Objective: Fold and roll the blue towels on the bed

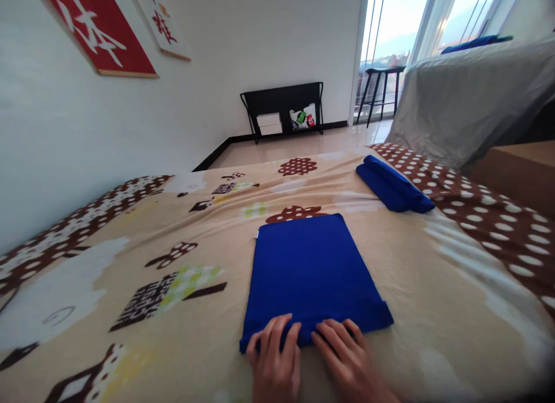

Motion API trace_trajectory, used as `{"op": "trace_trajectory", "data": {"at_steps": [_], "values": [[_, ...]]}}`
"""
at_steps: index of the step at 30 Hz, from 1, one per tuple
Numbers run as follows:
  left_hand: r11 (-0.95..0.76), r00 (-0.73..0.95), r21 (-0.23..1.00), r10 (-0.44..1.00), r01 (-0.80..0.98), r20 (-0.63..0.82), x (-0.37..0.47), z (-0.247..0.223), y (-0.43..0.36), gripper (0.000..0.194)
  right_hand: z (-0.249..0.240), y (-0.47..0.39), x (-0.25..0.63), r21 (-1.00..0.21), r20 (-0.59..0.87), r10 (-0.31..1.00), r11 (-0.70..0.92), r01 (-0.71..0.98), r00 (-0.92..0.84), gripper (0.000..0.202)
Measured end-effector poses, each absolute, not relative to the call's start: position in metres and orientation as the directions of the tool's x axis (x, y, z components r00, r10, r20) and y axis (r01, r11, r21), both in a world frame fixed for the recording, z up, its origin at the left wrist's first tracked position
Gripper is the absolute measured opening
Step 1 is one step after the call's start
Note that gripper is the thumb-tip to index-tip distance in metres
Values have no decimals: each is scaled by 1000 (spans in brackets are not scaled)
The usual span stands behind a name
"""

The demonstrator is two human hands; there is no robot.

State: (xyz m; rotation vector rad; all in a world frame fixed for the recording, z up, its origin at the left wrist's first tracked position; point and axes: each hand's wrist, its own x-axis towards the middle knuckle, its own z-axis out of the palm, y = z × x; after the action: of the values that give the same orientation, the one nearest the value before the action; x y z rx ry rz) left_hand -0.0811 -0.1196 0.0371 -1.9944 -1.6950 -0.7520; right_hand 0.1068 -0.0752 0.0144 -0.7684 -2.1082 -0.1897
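A blue cloth (pixel 306 270), folded into a flat rectangle, lies on the patterned blanket, with a small white tag at its far left edge. Its near edge is turned over in a narrow roll. My left hand (pixel 276 354) bends its fingers over the left part of that roll. Beside it, my right hand (pixel 342 351) curls over the middle of the same edge. Both thumbs are mostly hidden. Farther off to the right rests a second blue cloth (pixel 392 184), folded into a thick bundle, which neither hand touches.
The blanket (pixel 208 345) has brown polka-dot borders and shallow wrinkles. A wall runs along the left. Beyond the bed stand a low black rack (pixel 284 96) and a black stool (pixel 384 73). A grey-draped piece of furniture (pixel 459 96) and a brown box-like surface (pixel 520 160) are at right.
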Motion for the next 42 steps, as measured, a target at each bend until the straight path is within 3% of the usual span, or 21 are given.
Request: {"op": "trace_trajectory", "data": {"at_steps": [5, 10, 13, 16, 20, 26, 28, 30, 34, 38, 42], "values": [[-262, 260, -86, 761, 961, 594, -162, 36, -138, 34, 13, -52, 188, -59, 540, 563, 767, 639, -625, 48], [-111, 157, -112, 741, 988, 653, -153, 45, -143, 33, 16, -58, 209, -134, 610, 652, 644, 753, -449, 53], [-313, 311, -101, 750, 944, 583, -96, 47, -126, 43, 26, -71, 160, -144, 651, 589, 716, 683, -479, 60], [-424, 461, -190, 756, 886, 464, -60, 42, -109, 49, 31, -72, 127, -19, 539, 494, 817, 576, -682, 59], [-258, 347, -269, 862, 928, 369, -96, 33, -113, 52, 21, -56, 161, 6, 422, 638, 708, 706, -644, 58], [88, -19, -156, 918, 984, 397, -155, 32, -138, 49, 14, -46, 213, -65, 491, 772, 494, 867, -403, 53], [57, 5, -119, 886, 991, 464, -135, 35, -135, 54, 23, -51, 190, -92, 533, 764, 480, 873, -364, 47], [-96, 129, -91, 851, 991, 508, -106, 40, -125, 61, 33, -57, 156, -101, 548, 726, 550, 829, -415, 43], [-387, 406, -136, 809, 912, 426, -71, 44, -99, 60, 38, -59, 112, -123, 500, 627, 734, 668, -597, 44], [-269, 312, -166, 881, 949, 357, -115, 38, -95, 58, 18, -40, 149, -126, 466, 725, 622, 773, -507, 51], [-87, 158, -179, 889, 980, 431, -177, 31, -113, 52, 4, -27, 209, -67, 438, 777, 529, 846, -451, 54]]}}
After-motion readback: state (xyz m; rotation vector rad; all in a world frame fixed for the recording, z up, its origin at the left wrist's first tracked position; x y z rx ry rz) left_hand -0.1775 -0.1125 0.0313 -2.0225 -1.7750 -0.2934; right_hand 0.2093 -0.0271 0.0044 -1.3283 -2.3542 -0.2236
